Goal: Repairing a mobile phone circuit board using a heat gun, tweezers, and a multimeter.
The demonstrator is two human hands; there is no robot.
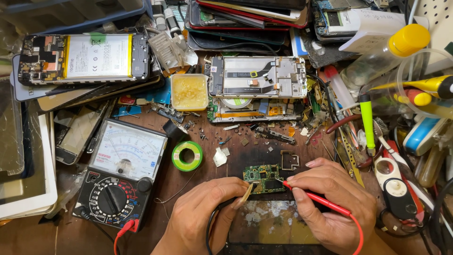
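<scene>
Fingers of the right hand (pixel 330 203) pinch a red probe (pixel 316 198), its tip on the small circuit board (pixel 263 178) lying on the bench (pixel 207 137). Left hand (pixel 207 215) fingers pinch a black probe (pixel 248 192) (mostly hidden) at the board's edge. I judge the board light, stiff and fragile, best held by its edges.

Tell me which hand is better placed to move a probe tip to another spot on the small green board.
Probably the right hand: it grips the red probe like a pen, its tip already on the green circuit board. The left hand pinches the black probe at the board's left edge.
</scene>
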